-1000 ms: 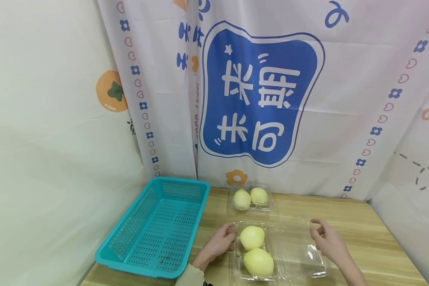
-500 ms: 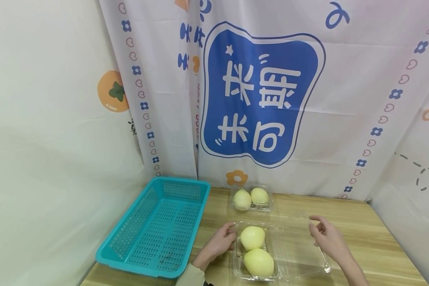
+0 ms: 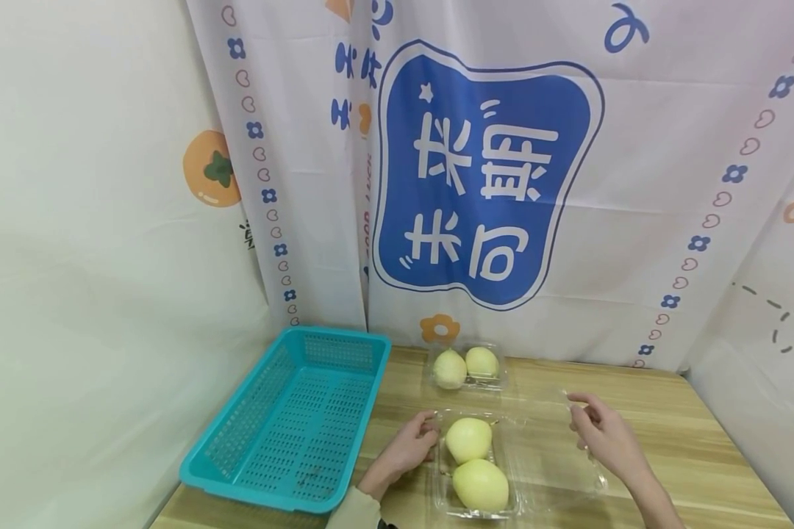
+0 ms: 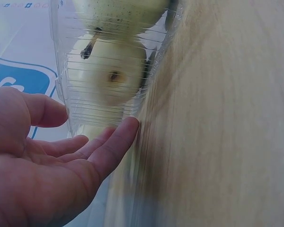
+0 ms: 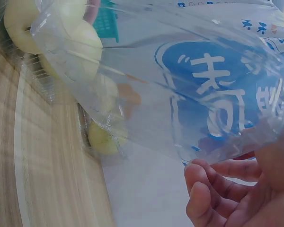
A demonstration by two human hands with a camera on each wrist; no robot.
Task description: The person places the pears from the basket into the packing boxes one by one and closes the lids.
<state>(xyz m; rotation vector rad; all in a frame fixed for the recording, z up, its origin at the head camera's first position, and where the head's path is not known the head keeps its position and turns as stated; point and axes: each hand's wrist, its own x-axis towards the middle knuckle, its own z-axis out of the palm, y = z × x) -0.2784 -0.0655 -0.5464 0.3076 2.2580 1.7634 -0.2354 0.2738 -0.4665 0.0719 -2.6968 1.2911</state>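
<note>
A clear plastic clamshell box (image 3: 512, 503) with two yellow pears (image 3: 481, 486) stands on the table, its hinged clear lid (image 3: 545, 463) swung out to the right and partly raised. At the box's left side is my left hand (image 3: 406, 448). In the left wrist view its thumb lies by the box rim, and its nearly straight fingers (image 4: 116, 146) reach the lower edge of the ribbed wall. My right hand (image 3: 605, 441) pinches the free edge of the lid. The right wrist view has the lid (image 5: 132, 90) slanting across, with pears visible through it.
Behind stands a second clear box (image 3: 499, 382) with two pears (image 3: 450, 369), near the printed curtain (image 3: 635, 257). To the left of my left hand is a turquoise mesh basket (image 3: 251, 499). The wood-grain table (image 3: 688, 441) ends at a pale wall on the right.
The right hand has shifted slightly left and away from me, and the lid's free edge has risen with it. The left hand and the pears stay put.
</note>
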